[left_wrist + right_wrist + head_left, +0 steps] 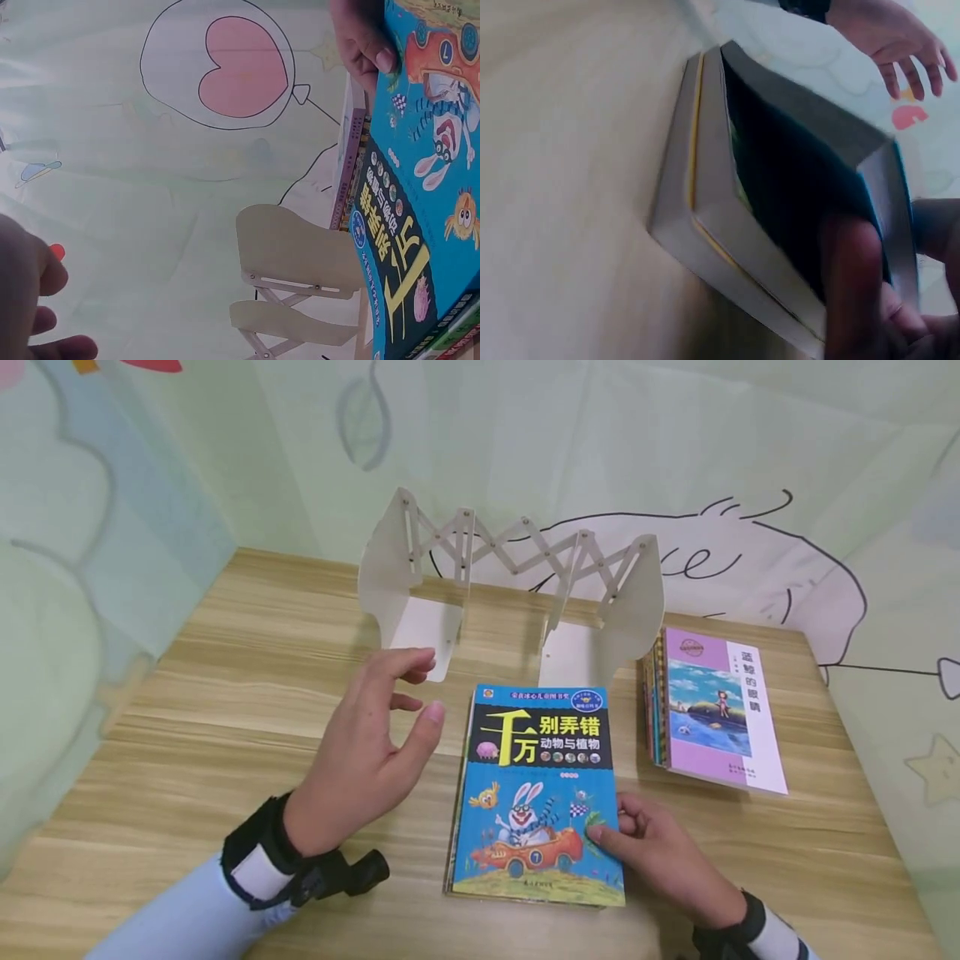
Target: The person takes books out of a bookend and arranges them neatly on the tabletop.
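Observation:
A stack of books lies near the front middle of the table, topped by a blue children's book (540,810) with a rabbit in an orange car. My right hand (667,852) pinches this book at its right edge, thumb on the cover. In the right wrist view that edge is raised, with a dark gap over the lower books (682,157). To the left of the stack, my left hand (367,752) is held above the table with fingers loosely bent and nothing in them. A white expandable bookend (633,602) stands behind the stack.
A second pile, with a purple-and-white book (708,718) on top, lies at the right by the bookend's right end. The wooden table (187,760) meets a pale wall covering (675,435) printed with cartoons at the back and sides.

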Available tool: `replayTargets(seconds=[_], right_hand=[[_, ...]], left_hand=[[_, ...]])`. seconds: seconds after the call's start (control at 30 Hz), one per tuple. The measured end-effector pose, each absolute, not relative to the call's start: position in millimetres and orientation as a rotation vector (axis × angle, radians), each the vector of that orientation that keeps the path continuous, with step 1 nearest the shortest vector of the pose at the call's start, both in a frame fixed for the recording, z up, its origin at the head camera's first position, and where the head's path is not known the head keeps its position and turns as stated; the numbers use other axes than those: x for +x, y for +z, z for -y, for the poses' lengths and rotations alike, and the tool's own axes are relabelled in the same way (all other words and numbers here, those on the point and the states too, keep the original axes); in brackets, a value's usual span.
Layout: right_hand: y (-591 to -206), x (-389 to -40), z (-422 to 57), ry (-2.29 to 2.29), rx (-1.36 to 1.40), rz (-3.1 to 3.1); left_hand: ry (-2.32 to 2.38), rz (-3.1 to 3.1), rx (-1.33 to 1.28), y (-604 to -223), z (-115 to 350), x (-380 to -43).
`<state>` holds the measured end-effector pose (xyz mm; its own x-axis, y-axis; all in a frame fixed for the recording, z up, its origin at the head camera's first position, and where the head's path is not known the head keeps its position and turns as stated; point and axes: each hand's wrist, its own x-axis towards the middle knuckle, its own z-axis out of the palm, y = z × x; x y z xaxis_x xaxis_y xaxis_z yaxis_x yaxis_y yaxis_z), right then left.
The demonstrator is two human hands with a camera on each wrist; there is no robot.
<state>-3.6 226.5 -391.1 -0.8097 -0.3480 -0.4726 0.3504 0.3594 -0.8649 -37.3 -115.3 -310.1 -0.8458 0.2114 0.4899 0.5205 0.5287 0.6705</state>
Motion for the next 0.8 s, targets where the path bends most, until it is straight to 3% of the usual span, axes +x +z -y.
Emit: replayTargets(seconds=[0.6, 0.8], right_hand=[[-388, -14, -218, -0.789, -0.162, -2.432], [-367, -20, -223, -0.725, -0.227, -2.665]], left_hand=[[-1.178, 2.630, -0.554, -317, 110, -39], [-0.894, 2.741, -0.627, -323, 109, -48]])
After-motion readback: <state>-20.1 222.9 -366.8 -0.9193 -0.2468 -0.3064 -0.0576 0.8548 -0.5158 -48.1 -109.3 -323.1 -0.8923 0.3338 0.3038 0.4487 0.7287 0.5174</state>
